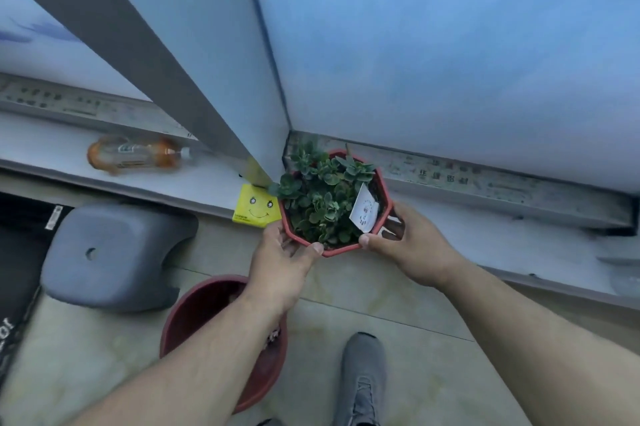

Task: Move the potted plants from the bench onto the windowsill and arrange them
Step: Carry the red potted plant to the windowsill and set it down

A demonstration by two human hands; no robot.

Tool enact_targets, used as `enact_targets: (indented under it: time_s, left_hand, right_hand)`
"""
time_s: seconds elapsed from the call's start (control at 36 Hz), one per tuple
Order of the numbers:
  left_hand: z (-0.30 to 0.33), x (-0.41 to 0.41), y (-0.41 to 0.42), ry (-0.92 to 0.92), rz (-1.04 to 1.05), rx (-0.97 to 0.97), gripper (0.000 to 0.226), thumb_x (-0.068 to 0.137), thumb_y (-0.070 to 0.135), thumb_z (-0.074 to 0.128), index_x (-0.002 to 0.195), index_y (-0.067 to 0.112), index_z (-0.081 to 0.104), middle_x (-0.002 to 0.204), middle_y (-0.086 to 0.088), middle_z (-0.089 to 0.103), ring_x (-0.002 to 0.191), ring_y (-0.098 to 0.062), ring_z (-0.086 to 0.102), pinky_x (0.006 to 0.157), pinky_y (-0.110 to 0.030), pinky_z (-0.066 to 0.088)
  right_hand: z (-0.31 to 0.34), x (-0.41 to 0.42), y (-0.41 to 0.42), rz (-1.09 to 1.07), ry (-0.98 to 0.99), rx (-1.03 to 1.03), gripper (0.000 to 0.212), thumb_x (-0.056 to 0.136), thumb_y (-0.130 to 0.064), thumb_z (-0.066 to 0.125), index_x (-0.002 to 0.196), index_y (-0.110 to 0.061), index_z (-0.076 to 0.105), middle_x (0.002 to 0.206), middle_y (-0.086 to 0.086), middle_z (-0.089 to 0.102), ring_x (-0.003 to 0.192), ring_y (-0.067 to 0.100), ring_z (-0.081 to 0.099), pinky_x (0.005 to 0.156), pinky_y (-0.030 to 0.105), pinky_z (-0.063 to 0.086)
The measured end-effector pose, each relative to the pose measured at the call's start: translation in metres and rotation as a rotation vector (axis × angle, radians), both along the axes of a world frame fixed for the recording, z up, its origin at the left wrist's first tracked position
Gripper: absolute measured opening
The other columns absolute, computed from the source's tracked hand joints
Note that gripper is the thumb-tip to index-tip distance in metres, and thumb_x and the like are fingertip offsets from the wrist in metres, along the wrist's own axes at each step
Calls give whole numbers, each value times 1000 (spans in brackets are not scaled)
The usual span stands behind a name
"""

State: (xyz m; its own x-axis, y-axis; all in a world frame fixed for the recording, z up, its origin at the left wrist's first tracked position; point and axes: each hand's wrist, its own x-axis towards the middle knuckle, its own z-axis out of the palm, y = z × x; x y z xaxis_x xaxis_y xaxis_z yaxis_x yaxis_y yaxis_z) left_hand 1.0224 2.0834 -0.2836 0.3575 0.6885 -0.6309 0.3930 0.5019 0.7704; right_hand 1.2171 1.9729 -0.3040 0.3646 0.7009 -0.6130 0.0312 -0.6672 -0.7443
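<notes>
A red octagonal pot (pixel 341 251) of small green succulents with a white tag in it is held over the front edge of the pale windowsill (pixel 485 235), close to the window-frame corner. My left hand (pixel 282 261) grips the pot's left side, thumb on the near rim. My right hand (pixel 412 247) grips its right side, thumb on the rim and fingers under the far side. Whether the pot rests on the sill or hangs just above it is unclear.
A yellow smiley-face packet (pixel 256 207) lies on the sill just left of the pot. An orange plastic bottle (pixel 135 154) lies further left. On the floor stand a grey plastic stool (pixel 110 256), a large dark-red pot (pixel 207 308) under my left forearm, and my grey shoe (pixel 363 377).
</notes>
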Motion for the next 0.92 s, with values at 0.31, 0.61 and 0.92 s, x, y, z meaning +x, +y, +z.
enact_targets:
  time_s: [0.31,0.61,0.92]
  left_hand:
    - [-64,12,14,56,24,-33,43,85,-7,71,105,25,51,111,7,68,105,-5,67,94,-22,50]
    - [-74,11,14,220,-62,27,37,84,7,76,104,26,52,109,6,72,103,-8,70,98,-31,52]
    - [16,5,10,447,-255,-10,74,93,15,67,155,13,27,155,-8,42,134,-20,51,107,-26,36]
  right_hand:
    - [-57,11,23,84,-5,-19,75,85,-27,82,149,-33,43,141,-15,55,133,12,52,111,28,42]
    - [-58,16,33,216,-52,-133,92,88,-46,75,159,-37,18,156,-7,48,141,15,47,116,43,42]
    - [16,4,8,-6,-20,-228,94,93,-41,71,163,-13,15,164,7,35,146,19,42,115,34,40]
